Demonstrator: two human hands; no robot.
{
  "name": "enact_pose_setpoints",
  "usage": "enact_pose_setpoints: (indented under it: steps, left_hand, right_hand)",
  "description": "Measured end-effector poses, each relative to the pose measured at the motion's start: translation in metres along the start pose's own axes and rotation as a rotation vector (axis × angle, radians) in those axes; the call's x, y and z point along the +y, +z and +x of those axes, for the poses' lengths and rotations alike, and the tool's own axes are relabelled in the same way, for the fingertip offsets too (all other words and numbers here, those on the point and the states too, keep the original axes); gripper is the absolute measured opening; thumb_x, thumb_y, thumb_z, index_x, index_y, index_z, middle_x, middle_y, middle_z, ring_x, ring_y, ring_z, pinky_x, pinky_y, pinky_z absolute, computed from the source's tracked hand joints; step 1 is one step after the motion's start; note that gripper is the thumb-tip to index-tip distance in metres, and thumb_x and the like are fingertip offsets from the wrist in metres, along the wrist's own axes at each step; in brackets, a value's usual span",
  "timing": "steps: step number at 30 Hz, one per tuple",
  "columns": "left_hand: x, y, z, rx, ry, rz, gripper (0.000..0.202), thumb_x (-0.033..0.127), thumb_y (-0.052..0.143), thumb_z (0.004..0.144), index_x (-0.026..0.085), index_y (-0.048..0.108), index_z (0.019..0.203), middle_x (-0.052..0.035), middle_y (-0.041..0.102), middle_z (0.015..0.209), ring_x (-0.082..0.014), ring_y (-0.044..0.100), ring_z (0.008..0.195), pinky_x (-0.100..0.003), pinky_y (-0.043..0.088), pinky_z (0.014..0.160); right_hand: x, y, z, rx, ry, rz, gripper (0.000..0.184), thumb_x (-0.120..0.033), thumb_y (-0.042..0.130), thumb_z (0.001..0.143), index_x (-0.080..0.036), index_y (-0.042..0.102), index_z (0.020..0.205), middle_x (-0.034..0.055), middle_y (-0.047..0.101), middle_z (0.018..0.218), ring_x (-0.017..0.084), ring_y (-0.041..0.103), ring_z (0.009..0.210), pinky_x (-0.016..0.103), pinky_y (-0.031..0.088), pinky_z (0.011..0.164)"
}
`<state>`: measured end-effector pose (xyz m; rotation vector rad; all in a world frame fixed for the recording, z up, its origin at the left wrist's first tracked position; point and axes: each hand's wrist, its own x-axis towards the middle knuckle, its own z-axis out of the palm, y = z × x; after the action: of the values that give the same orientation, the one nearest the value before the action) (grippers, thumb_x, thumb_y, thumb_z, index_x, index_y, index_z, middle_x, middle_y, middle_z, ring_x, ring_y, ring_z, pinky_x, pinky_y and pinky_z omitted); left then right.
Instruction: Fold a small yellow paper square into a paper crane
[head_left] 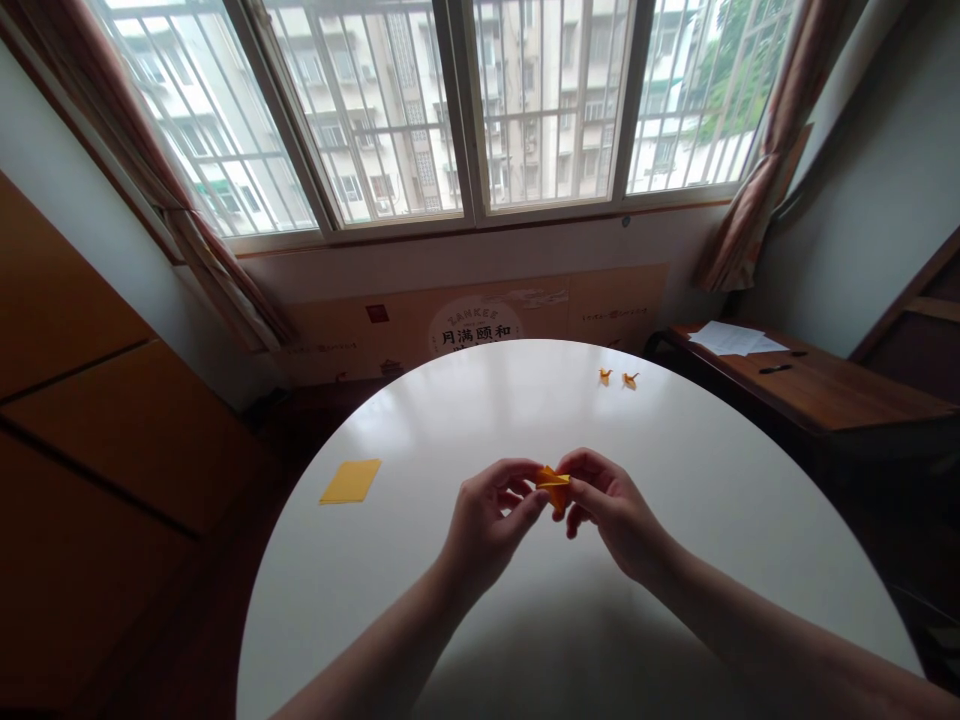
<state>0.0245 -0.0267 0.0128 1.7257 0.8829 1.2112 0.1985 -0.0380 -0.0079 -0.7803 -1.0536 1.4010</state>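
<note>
Between my two hands, above the white round table (360, 610), is a partly folded piece of yellow origami paper (553, 482). My left hand (499, 510) pinches its left side with thumb and fingers. On the right side, my right hand (604, 500) grips it the same way, thumb toward me. The paper has pointed flaps and a narrow tip pointing down; fingers cover its outer edges. Two folded orange-yellow paper cranes (605, 377) stand side by side near the table's far right edge. To the left lies a flat stack of yellow paper squares (350, 482).
Beyond the table's far edge, a printed cardboard panel (337, 325) stands under a barred window (450, 110). A wooden side table (840, 385) at the right bears white papers (735, 338) and a small dark object (775, 369). An orange-brown cabinet (82, 420) is at the left.
</note>
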Motion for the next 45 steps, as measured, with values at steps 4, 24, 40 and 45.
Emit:
enact_pose_setpoints:
  steps: [4, 24, 40, 45]
  left_hand:
    - [-0.002, 0.002, 0.002, 0.025, -0.076, -0.145, 0.028, 0.03, 0.076, 0.081, 0.016, 0.065, 0.103, -0.0077, 0.071, 0.092, -0.0166, 0.065, 0.073, -0.027, 0.057, 0.06]
    - [0.001, -0.001, 0.003, 0.018, -0.127, -0.168, 0.018, 0.029, 0.074, 0.082, 0.015, 0.066, 0.092, -0.0062, 0.071, 0.088, -0.0153, 0.065, 0.072, -0.022, 0.054, 0.053]
    - [0.009, -0.002, 0.004, 0.035, -0.144, -0.079, 0.022, 0.018, 0.062, 0.079, 0.015, 0.076, 0.096, -0.0076, 0.073, 0.09, -0.0161, 0.064, 0.074, -0.024, 0.056, 0.057]
    - [0.005, -0.003, 0.003, -0.05, -0.138, -0.059, 0.026, 0.031, 0.068, 0.084, 0.014, 0.072, 0.104, -0.011, 0.071, 0.098, -0.0173, 0.063, 0.076, -0.025, 0.056, 0.056]
  right_hand:
    - [-0.001, 0.0, 0.0, 0.005, 0.051, 0.015, 0.02, -0.033, 0.077, 0.079, -0.02, 0.064, 0.086, -0.0002, 0.068, 0.073, 0.015, 0.065, 0.06, 0.021, 0.049, 0.045]
    - [-0.001, -0.004, 0.0, -0.024, -0.151, -0.232, 0.013, -0.014, 0.067, 0.077, -0.022, 0.063, 0.087, -0.0003, 0.067, 0.078, 0.016, 0.066, 0.066, 0.024, 0.05, 0.048]
    - [-0.006, 0.003, 0.001, 0.003, 0.143, -0.018, 0.021, -0.031, 0.077, 0.074, -0.02, 0.061, 0.08, -0.001, 0.067, 0.07, 0.014, 0.061, 0.06, 0.021, 0.047, 0.046]
    - [-0.008, 0.003, 0.001, -0.001, 0.213, 0.028, 0.026, -0.034, 0.082, 0.072, -0.02, 0.062, 0.08, -0.0016, 0.065, 0.069, 0.014, 0.06, 0.061, 0.02, 0.046, 0.046]
